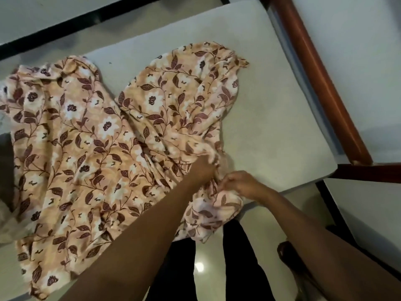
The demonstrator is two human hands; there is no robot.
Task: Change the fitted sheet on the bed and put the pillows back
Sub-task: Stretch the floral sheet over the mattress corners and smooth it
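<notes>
peach-and-brown floral fitted sheet [91, 135] lies crumpled across the bare white mattress [271, 118], no corner hooked on yet. right hand [238, 184] pinches the bunched hem at the near edge, probably to find the elastic corner; left hand [204, 169] is pushed into the folds with its fingers hidden, so grip can't be told

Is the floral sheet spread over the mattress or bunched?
Bunched: the floral sheet lies crumpled in folds, leaving bare mattress showing beside it.
</notes>
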